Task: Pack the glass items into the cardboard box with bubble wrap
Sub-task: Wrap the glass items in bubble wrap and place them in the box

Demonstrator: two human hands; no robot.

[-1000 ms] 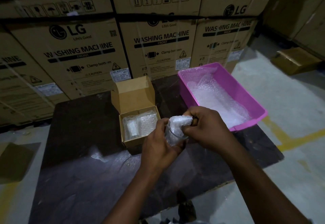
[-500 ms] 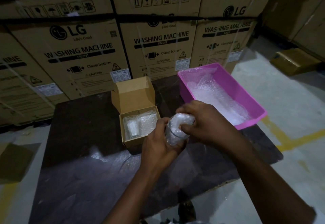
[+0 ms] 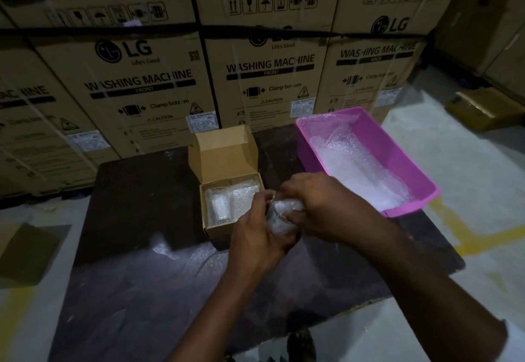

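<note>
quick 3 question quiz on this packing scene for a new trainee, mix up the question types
1. True or false: the small cardboard box on the dark table stands open, with wrapped items already inside.
2. What fills the pink tub? A) loose glasses B) bubble wrap C) tape rolls
3. What are the left hand and right hand holding between them?

Key
1. True; its lid flap stands up.
2. B
3. A glass item partly covered in bubble wrap, gripped by both hands just right of the box.
</note>
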